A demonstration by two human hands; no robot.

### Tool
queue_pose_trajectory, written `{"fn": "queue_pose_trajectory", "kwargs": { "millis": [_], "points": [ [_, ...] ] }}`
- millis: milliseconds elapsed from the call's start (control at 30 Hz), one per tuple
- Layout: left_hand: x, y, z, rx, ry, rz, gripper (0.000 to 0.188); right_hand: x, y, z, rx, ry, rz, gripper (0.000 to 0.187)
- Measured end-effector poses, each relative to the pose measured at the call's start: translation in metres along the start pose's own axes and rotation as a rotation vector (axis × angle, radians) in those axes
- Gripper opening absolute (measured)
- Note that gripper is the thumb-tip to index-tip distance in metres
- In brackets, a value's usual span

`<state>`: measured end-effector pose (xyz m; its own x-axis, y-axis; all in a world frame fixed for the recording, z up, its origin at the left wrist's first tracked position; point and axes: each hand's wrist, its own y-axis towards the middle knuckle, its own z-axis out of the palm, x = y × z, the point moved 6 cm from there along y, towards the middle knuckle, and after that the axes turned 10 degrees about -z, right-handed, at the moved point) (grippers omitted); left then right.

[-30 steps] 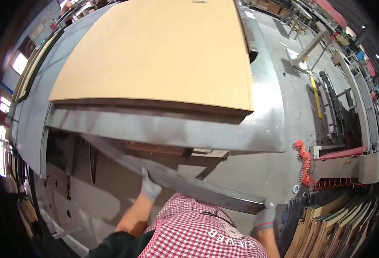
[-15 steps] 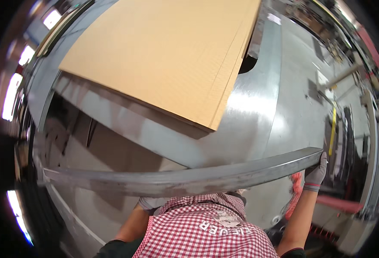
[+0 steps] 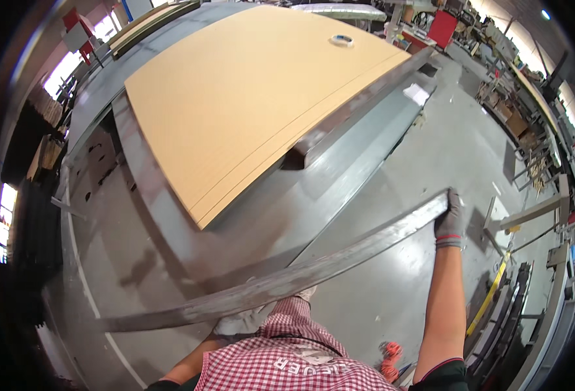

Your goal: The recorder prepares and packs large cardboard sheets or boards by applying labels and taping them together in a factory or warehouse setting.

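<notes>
A long grey metal bar (image 3: 300,276) lies slantwise in front of my body, its right end higher in the view than its left. My right hand (image 3: 451,218), in a grey glove with a red-striped cuff, grips the bar's right end with the arm stretched out. Under the bar's near side, left of my middle, my gloved left hand (image 3: 243,323) supports it; the bar hides part of its fingers. Beyond the bar stands a metal-topped table (image 3: 359,146) with a large tan sheet (image 3: 255,111) on it.
A roll of tape (image 3: 341,41) and a white paper (image 3: 416,94) lie on the sheet and table edge. To the right are a metal stand (image 3: 528,212) and several long dark bars (image 3: 505,322). An orange coiled bundle (image 3: 390,360) is on the floor (image 3: 359,313).
My view has turned to the right, and the table now appears farther away. The bar has tilted, its right end up and its left end down, with both hands still on it.
</notes>
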<state>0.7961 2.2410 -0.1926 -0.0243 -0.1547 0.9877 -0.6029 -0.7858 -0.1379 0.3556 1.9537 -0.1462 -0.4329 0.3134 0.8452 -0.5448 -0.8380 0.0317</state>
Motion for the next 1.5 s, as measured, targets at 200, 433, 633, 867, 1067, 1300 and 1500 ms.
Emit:
{"fn": "queue_pose_trajectory", "kwargs": {
  "millis": [200, 433, 633, 867, 1067, 1300, 1500],
  "points": [
    [-0.031, 0.084, 0.01, 0.011, 1.339, 0.143, 0.069, -0.055, 0.123, 0.053, 0.184, 0.032, 0.054, 0.004],
    [0.023, 0.2, 0.035, 0.76, 1.719, -0.26, 0.07, -0.094, 0.219, 0.15, 0.379, 0.028, 0.165, 0.01],
    [0.086, 0.325, 0.042, -0.327, 2.579, 0.46, 0.056, -0.176, 0.298, 0.175, 0.523, -0.377, 0.055, 0.026],
    [0.157, 0.623, 0.025, 0.29, 3.718, 0.839, 0.056, -0.089, 0.365, 0.198, 1.172, -0.569, -0.513, 0.026],
    [0.175, 0.834, 0.08, -1.004, 3.628, 2.092, 0.074, -0.073, 0.575, 0.153, 1.066, -0.61, -0.142, 0.027],
    [0.173, 0.862, 0.066, -0.204, 3.6, 2.121, 0.04, -0.136, 0.846, 0.165, 0.911, -0.709, -0.236, 0.033],
    [0.159, 0.837, 0.083, -0.065, 2.187, 1.525, 0.036, -0.193, 0.906, 0.203, 1.086, -0.702, 0.319, 0.043]
  ]
}}
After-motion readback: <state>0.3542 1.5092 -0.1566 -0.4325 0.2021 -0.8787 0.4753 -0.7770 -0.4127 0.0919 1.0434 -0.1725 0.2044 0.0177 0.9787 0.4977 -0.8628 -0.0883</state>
